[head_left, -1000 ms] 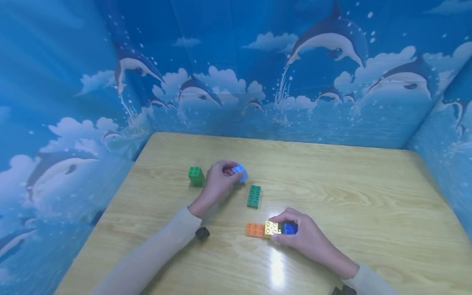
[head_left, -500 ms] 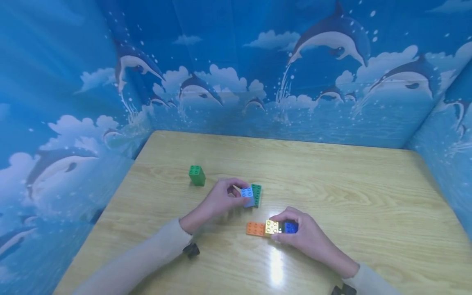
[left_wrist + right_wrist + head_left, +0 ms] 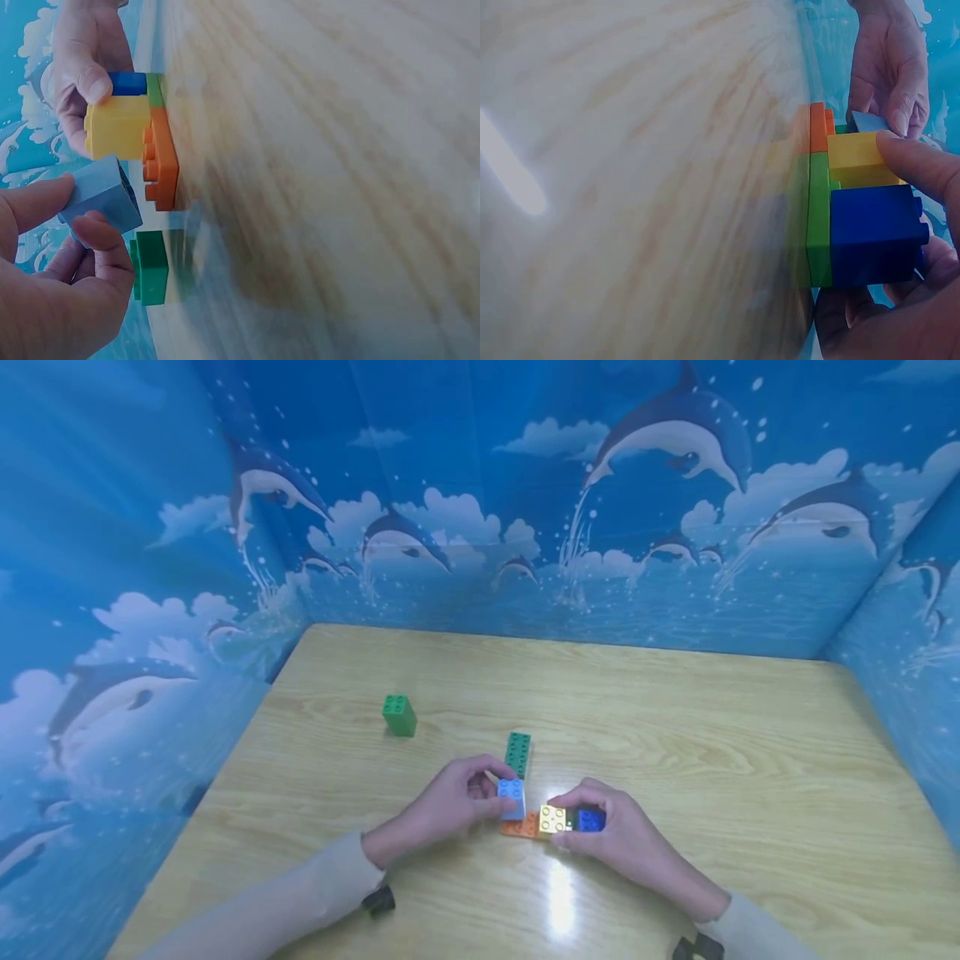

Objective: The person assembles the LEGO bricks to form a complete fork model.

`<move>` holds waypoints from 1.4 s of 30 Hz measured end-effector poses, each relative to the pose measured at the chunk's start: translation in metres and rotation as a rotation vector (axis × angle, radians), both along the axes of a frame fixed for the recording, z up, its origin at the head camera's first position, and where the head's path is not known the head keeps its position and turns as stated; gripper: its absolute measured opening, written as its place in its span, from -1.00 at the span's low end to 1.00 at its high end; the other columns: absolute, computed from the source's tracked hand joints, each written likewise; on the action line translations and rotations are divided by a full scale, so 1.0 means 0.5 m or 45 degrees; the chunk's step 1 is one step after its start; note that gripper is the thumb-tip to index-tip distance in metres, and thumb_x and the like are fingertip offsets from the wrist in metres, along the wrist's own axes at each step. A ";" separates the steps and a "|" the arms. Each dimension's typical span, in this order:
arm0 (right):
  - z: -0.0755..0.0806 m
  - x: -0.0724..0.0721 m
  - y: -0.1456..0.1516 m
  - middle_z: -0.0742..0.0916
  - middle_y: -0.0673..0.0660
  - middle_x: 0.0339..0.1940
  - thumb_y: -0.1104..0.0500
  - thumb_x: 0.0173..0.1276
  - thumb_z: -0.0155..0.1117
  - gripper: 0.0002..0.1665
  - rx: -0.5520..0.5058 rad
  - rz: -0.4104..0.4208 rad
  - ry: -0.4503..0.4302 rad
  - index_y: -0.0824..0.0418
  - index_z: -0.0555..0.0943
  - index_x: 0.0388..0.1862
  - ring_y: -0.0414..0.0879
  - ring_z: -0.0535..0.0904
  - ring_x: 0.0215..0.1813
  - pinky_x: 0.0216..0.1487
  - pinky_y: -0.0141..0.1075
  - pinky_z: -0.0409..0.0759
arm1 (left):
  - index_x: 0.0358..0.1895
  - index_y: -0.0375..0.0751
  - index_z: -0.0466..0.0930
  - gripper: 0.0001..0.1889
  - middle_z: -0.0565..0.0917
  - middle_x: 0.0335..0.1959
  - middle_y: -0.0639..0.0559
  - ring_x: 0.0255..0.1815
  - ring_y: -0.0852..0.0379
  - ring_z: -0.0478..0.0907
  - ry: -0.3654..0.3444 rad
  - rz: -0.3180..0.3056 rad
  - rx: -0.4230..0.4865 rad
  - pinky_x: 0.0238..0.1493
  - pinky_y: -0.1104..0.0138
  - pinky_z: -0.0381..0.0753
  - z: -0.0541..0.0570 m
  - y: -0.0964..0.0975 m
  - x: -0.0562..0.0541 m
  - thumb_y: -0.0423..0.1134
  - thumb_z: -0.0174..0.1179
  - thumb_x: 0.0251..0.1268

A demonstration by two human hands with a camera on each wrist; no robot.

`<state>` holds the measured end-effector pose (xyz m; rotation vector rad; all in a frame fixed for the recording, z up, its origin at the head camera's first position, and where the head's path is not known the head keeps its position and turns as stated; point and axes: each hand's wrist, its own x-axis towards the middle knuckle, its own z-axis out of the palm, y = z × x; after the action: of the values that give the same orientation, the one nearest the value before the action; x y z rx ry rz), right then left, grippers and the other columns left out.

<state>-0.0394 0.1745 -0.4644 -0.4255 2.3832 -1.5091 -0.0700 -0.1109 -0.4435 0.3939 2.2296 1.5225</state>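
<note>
Between thumb and fingers my left hand pinches a light blue toy brick, its hollow underside turned toward the table in the left wrist view. The brick hovers just above the studs of a flat orange brick. My right hand grips a yellow brick that sits across the join of the orange brick and a flat light green one. A dark blue brick stands on the light green piece, under the right palm. Beyond the left fingers lies a flat dark green brick.
A tall green brick stands upright on the wooden table, left of the other bricks. Dolphin-printed blue curtains rise along the table's back and sides.
My left hand has carried the light blue brick toward me and slightly right, past the dark green brick to above the orange one. The right hand has stayed on the yellow brick.
</note>
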 end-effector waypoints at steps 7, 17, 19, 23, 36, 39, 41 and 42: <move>0.000 -0.001 0.000 0.75 -0.07 -0.10 0.04 0.24 0.73 -0.60 0.005 -0.008 0.013 -0.10 0.83 0.06 0.02 0.63 0.07 0.13 -0.16 0.59 | 0.18 -0.14 0.74 -0.62 0.68 -0.30 0.05 -0.35 0.12 0.59 -0.002 -0.020 0.002 -0.36 0.40 0.59 -0.009 0.002 0.016 -0.32 0.54 0.33; 0.004 0.000 0.000 0.74 -0.06 -0.13 0.06 0.23 0.75 -0.59 -0.007 -0.018 0.017 -0.06 0.84 0.05 0.01 0.63 0.03 0.10 -0.21 0.60 | 0.19 -0.09 0.76 -0.63 0.71 -0.25 0.11 -0.29 0.10 0.63 0.037 -0.016 0.004 -0.28 0.37 0.65 -0.022 -0.006 0.028 -0.21 0.55 0.35; 0.004 0.000 0.000 0.74 -0.06 -0.12 0.06 0.23 0.74 -0.59 -0.009 -0.016 0.020 -0.04 0.84 0.06 0.01 0.63 0.04 0.11 -0.19 0.60 | 0.18 -0.08 0.77 -0.64 0.72 -0.23 0.11 -0.26 0.09 0.64 0.037 -0.012 0.004 -0.25 0.36 0.66 -0.023 -0.007 0.030 -0.22 0.55 0.36; 0.004 -0.002 -0.001 0.75 -0.09 -0.10 0.05 0.22 0.75 -0.58 0.012 -0.019 0.015 -0.06 0.83 0.06 -0.01 0.64 0.08 0.18 -0.11 0.58 | 0.17 -0.09 0.77 -0.65 0.74 -0.14 0.12 -0.17 0.08 0.68 0.046 -0.029 0.042 -0.13 0.31 0.74 -0.025 -0.009 0.033 -0.27 0.55 0.35; 0.006 0.001 -0.002 0.75 -0.10 -0.05 0.03 0.25 0.73 -0.58 0.034 -0.013 0.007 -0.07 0.82 0.08 0.00 0.63 0.15 0.22 -0.02 0.57 | 0.13 -0.03 0.78 -0.66 0.76 -0.02 0.20 -0.03 0.10 0.69 0.168 -0.061 0.030 0.03 0.26 0.74 -0.029 -0.006 0.041 -0.23 0.57 0.32; 0.005 -0.001 -0.001 0.75 -0.11 -0.03 0.02 0.25 0.73 -0.58 0.043 -0.008 0.007 -0.09 0.82 0.09 0.01 0.62 0.15 0.18 -0.02 0.59 | 0.12 -0.01 0.79 -0.65 0.77 -0.02 0.22 -0.04 0.09 0.68 0.182 -0.053 0.011 -0.01 0.27 0.71 -0.029 -0.003 0.041 -0.20 0.59 0.31; 0.004 -0.002 -0.001 0.75 -0.10 -0.02 0.02 0.25 0.73 -0.58 0.044 -0.002 0.007 -0.09 0.82 0.09 0.02 0.62 0.15 0.16 -0.02 0.60 | 0.12 -0.01 0.79 -0.65 0.77 -0.02 0.22 -0.05 0.09 0.68 0.181 -0.053 0.006 -0.02 0.28 0.71 -0.027 -0.001 0.040 -0.19 0.59 0.30; 0.004 -0.002 -0.001 0.75 -0.10 -0.02 0.02 0.26 0.73 -0.58 0.046 -0.001 0.007 -0.09 0.82 0.09 0.03 0.61 0.15 0.16 -0.02 0.60 | 0.12 -0.01 0.79 -0.65 0.77 -0.02 0.22 -0.05 0.09 0.68 0.176 -0.054 0.003 -0.02 0.28 0.71 -0.027 0.000 0.040 -0.19 0.60 0.30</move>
<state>-0.0405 0.1742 -0.4625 -0.4214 2.4113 -1.4649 -0.0499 -0.1110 -0.4570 0.5591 2.3080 1.5185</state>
